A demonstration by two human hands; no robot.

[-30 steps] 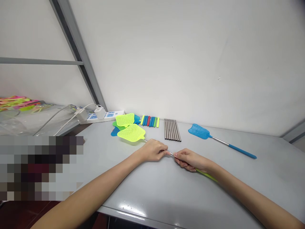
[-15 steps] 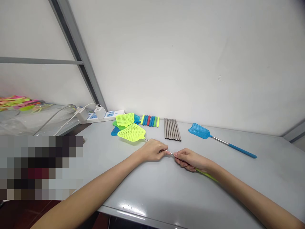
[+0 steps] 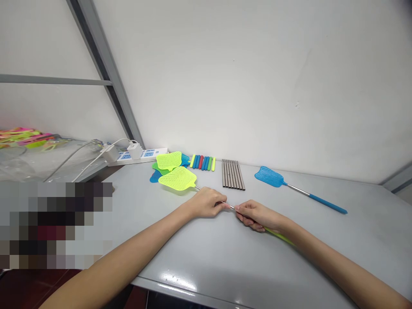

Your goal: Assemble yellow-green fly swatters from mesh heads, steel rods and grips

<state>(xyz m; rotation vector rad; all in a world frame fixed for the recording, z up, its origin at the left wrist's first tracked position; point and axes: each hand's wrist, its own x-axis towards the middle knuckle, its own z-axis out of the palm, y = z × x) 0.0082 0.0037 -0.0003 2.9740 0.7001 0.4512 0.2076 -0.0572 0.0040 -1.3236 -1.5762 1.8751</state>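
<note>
A yellow-green fly swatter [image 3: 178, 178] is held in both hands above the grey table, its mesh head to the left. My left hand [image 3: 209, 202] is closed round its thin metal rod, not far from the head. My right hand [image 3: 252, 214] grips the same swatter farther along; a short piece of bare rod shows between the hands. The yellow-green handle [image 3: 279, 235] comes out below my right wrist, its end hidden by the forearm. To the right lies a blue fly swatter [image 3: 270, 176] with a metal rod and blue handle.
Behind my hands several metal tubes [image 3: 232, 174] lie side by side. Left of them is a row of coloured handles [image 3: 202, 162], then a pile of mesh swatter heads [image 3: 169, 160]. A white power strip [image 3: 157, 151] with plugged-in adapters runs along the back left. The table [image 3: 206, 257] meets a white wall.
Almost nothing differs; both hands keep their hold on the yellow-green fly swatter in the same place.
</note>
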